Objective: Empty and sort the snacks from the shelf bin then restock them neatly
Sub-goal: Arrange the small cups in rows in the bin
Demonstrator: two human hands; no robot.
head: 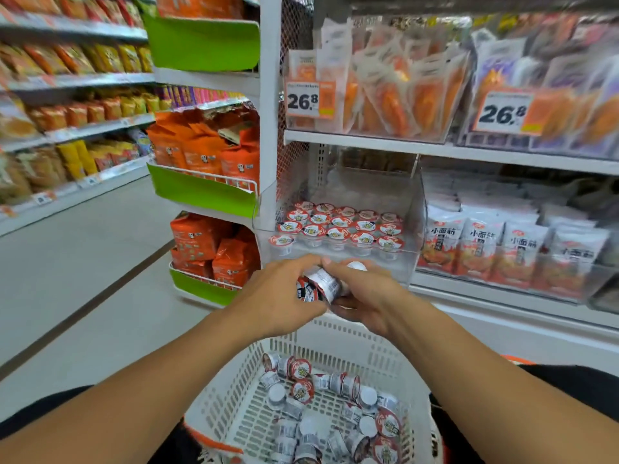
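While both hands meet just below the clear plastic shelf bin (412, 229), I see my left hand (278, 296) and right hand (365, 296) each curled in a grip on small red-lidded snack cups (318, 286). Upright cups (338, 229) fill the bin in rows at twelve o'clock; loose ones (335, 413) lie jumbled in the white slotted plastic basket (224, 396) at six.
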